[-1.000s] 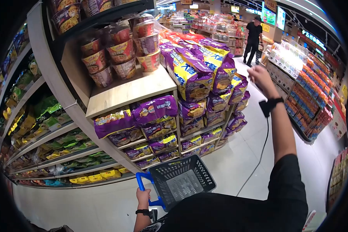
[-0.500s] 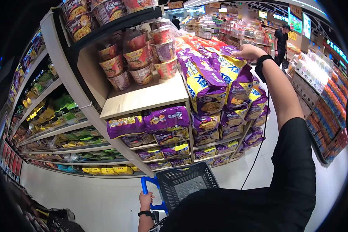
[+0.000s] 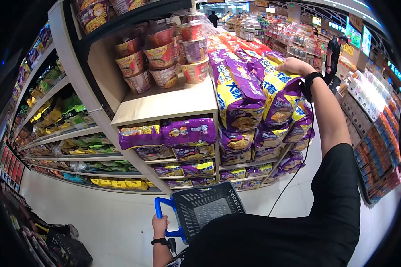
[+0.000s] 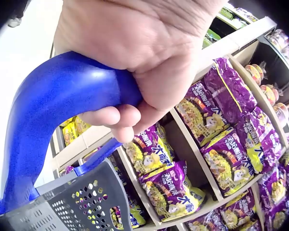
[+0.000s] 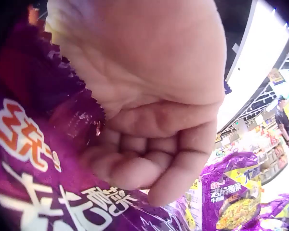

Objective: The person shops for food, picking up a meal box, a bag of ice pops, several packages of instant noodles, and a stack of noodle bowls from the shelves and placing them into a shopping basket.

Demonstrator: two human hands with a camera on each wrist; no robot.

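Observation:
My left hand (image 3: 160,224) grips the blue handle (image 3: 158,204) of a dark grey basket (image 3: 180,213); in the left wrist view the fingertips (image 4: 120,120) curl round the blue bar. At the top of the display, my right hand (image 3: 298,67) grips the upper end of a large purple and yellow noodle pack (image 3: 278,95). Close up in the right wrist view, the curled fingers (image 5: 135,168) lie against a purple pack (image 5: 53,178), its jagged seal beside the palm. The inside of the right-hand grip is partly hidden.
Stacked noodle cups (image 3: 162,58) stand on the wooden shelf (image 3: 173,104) left of the packs. More purple packs (image 3: 189,132) fill lower shelves. At far right is another stocked display (image 3: 378,138), with a person in black (image 3: 333,58) behind it. A cable hangs from my right wrist.
My right hand has come down from the air beside the display onto the top of a purple pack. The view has shifted, while my left hand keeps its hold on the handle.

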